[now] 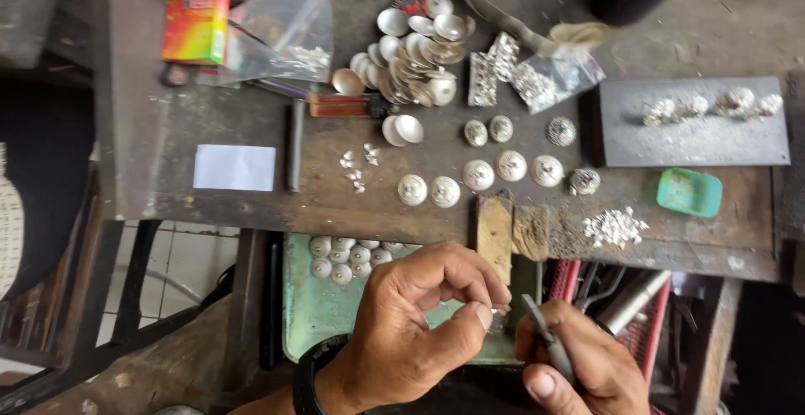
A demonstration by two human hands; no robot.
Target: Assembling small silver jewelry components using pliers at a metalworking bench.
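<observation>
Silver piece (pixel 496 308) pinched in left hand (pixel 419 323) fingers at 6 o'clock, steadied for pliers (pixel 549 344) gripped by right hand (pixel 579 365); domed discs (pixel 415 54) heaped at 12 on table (pixel 168 130).

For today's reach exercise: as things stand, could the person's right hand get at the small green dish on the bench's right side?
Probably not right away. The right hand already grips a dark slim tool, so its fingers are taken. The way up to the green dish looks free, though: it sits alone near the bench edge with nothing over it.
</observation>
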